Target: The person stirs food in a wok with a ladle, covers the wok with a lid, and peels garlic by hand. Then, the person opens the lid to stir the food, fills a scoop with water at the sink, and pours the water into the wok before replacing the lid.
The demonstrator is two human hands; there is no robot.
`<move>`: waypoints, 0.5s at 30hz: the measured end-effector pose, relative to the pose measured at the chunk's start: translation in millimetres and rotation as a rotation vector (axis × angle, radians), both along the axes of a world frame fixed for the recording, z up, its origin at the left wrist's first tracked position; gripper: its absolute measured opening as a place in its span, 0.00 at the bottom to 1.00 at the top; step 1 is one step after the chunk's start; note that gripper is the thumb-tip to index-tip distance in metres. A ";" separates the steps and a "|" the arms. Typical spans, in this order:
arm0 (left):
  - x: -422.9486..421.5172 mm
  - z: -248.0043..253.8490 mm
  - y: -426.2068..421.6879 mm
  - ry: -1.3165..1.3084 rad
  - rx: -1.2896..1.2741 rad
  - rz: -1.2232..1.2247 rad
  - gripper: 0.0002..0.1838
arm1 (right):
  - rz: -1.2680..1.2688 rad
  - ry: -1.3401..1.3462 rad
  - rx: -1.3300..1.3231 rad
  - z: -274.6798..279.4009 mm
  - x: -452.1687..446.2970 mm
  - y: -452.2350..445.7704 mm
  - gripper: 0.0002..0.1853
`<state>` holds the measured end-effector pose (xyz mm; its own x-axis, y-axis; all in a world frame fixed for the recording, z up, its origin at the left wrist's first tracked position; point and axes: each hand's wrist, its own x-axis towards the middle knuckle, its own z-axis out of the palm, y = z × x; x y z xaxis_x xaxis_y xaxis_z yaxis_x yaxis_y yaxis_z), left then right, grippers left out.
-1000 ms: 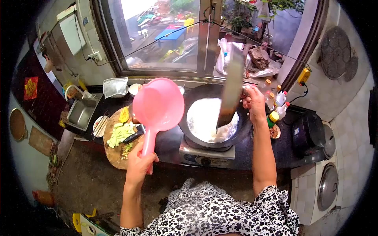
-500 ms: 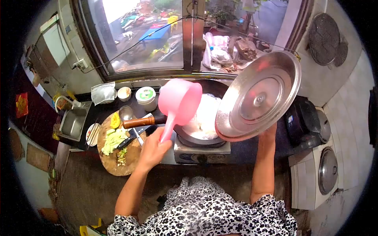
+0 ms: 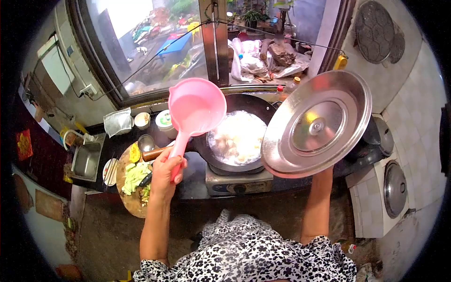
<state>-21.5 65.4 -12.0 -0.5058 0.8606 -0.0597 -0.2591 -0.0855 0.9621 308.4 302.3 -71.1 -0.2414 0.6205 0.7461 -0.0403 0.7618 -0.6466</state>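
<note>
My left hand is closed around the handle of a pink plastic water scoop, raised left of the wok and tilted so its inside faces me. A metal wok lid is held up at a slant on the right, its underside toward me. My right hand is hidden behind the lid; only the forearm shows below it. Between scoop and lid, the black wok sits on the gas stove. White, bubbling liquid with pale lumps fills its middle. Its wooden handle points left, behind my left hand.
On the left, a round cutting board bears chopped green vegetable, a yellow piece and a dark-handled knife. Beyond are a metal ladle, tubs, a plate with chopsticks and a sink. Bottles stand behind the lid.
The scoop has shifted left, away from the wok, and turned so its inside shows. The lid has moved slightly right. More of the wok's bubbling contents is visible.
</note>
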 end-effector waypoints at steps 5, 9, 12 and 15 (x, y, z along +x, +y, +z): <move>4.0 9.2 -7.0 0.093 0.047 0.059 0.15 | 0.015 0.048 0.095 3.6 1.8 -7.7 0.22; 7.3 7.5 -5.2 0.270 -0.045 0.128 0.16 | 0.066 0.117 0.050 3.1 7.4 -7.8 0.21; 9.2 -7.0 0.1 0.460 -0.156 0.163 0.17 | 0.149 0.257 -0.121 -1.8 13.4 -7.7 0.21; 10.5 -27.7 9.1 0.703 -0.250 0.087 0.19 | 0.211 0.657 -0.440 -17.7 9.6 -7.5 0.21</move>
<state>-11.0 74.5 -39.7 -0.5624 0.8190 0.1140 0.4211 0.1651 0.8919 318.0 294.7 -88.8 0.0158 0.8800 0.4747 -0.6290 0.3778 -0.6795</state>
